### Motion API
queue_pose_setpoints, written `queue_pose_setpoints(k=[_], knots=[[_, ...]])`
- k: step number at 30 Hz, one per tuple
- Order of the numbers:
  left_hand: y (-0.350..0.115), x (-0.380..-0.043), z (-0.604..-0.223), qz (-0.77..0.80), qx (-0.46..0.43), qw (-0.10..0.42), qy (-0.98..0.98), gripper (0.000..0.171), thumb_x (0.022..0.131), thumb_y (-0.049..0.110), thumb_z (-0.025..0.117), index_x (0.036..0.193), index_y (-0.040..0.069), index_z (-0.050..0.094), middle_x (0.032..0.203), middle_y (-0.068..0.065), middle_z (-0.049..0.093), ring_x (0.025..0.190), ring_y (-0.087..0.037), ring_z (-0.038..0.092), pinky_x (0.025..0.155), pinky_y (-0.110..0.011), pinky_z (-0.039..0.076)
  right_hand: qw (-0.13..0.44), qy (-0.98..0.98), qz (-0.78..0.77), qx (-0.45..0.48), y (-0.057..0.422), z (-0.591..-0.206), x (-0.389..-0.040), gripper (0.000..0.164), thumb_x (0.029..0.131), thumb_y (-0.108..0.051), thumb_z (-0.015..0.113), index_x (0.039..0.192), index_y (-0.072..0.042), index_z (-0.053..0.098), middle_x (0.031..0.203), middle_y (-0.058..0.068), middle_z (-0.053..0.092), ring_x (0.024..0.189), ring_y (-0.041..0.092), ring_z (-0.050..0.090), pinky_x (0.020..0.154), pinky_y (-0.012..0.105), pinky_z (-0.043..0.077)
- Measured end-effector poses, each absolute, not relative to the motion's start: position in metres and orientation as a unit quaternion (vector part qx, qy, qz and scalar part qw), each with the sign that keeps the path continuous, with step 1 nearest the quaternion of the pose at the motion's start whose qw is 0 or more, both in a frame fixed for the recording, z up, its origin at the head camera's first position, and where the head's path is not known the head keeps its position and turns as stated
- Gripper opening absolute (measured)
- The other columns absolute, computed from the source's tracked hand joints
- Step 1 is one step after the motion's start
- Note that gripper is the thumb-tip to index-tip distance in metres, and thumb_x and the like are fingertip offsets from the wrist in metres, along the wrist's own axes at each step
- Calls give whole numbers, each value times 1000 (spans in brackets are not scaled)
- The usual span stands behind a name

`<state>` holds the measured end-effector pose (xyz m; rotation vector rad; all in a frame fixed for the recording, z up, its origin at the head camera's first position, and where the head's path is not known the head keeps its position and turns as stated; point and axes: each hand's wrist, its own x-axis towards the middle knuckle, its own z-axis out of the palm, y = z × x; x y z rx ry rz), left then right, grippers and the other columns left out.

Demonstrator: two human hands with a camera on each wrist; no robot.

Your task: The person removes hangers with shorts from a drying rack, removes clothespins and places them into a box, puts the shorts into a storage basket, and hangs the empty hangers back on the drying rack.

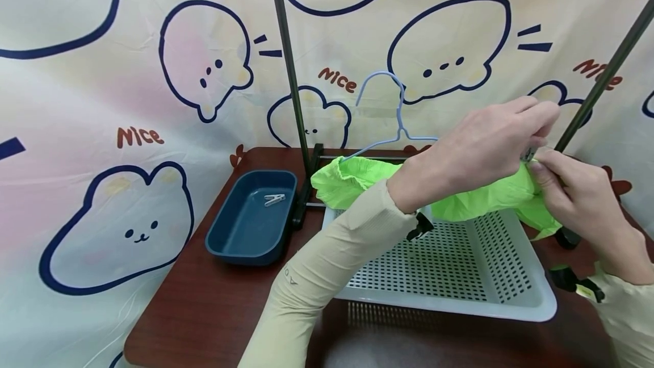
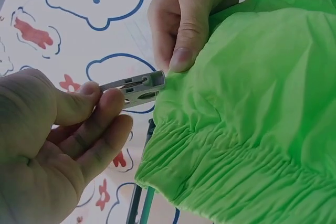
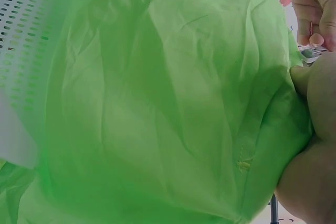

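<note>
My left hand, crossed over to the right, pinches a grey clothespin between thumb and fingers. The clothespin's tip is right at the edge of a bright green garment with a gathered elastic band. My right hand grips that same edge close beside it, thumb on the fabric. The garment fills most of the right wrist view. Behind my left forearm, a light blue hanger stands up out of the fabric, its lower part hidden by the garment.
Below the garment is a white perforated basket on the brown table. To the left, a dark blue tub holds white clothespins. A black rack's posts rise at both sides in front of the patterned cloth backdrop.
</note>
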<state>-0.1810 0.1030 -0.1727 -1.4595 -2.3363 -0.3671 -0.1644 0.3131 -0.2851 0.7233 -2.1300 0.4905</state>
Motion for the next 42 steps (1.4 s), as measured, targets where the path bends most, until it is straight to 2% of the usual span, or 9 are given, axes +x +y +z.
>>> queue_pose_setpoints(k=[5,11,16,24,33,42], knots=[[101,-179,-173,-143,-529,183,-816,4,103,16,49,100,16,52,98,6,45,85,-3,43,68,-10,37,404,-849,206,271,314,-287,-163,32,103,-23,50,93,5,62,71,-2,44,69,-11,32,58,11,31],[98,-182,-174,-159,-557,192,-792,14,104,19,47,107,15,61,112,4,56,98,-1,50,77,-4,37,401,-851,214,264,314,-286,-162,39,104,-28,48,88,6,60,69,-2,41,69,-11,31,56,12,29],[93,-184,-174,-189,-566,186,-781,14,103,20,49,104,14,62,108,4,58,94,-1,51,80,-3,36,405,-850,202,271,317,-286,-162,34,103,-24,50,88,4,59,70,-3,41,69,-10,31,56,13,30],[81,-182,-172,-224,-551,220,-773,14,102,21,53,103,14,66,106,6,61,89,0,54,79,-4,38,399,-853,201,269,316,-284,-160,22,101,-11,54,108,7,64,80,7,56,74,-12,34,66,7,36],[69,-178,-173,-234,-543,239,-770,14,101,21,56,103,13,67,101,6,62,89,-1,53,80,-5,37,396,-854,203,270,315,-282,-159,22,100,-8,54,110,8,65,86,14,63,76,-14,35,70,3,36],[57,-176,-175,-252,-536,246,-767,13,100,19,58,102,9,66,101,4,66,91,-2,55,83,-5,37,391,-857,207,263,313,-281,-159,19,98,-4,56,110,7,65,87,14,64,75,-14,35,71,3,36]])
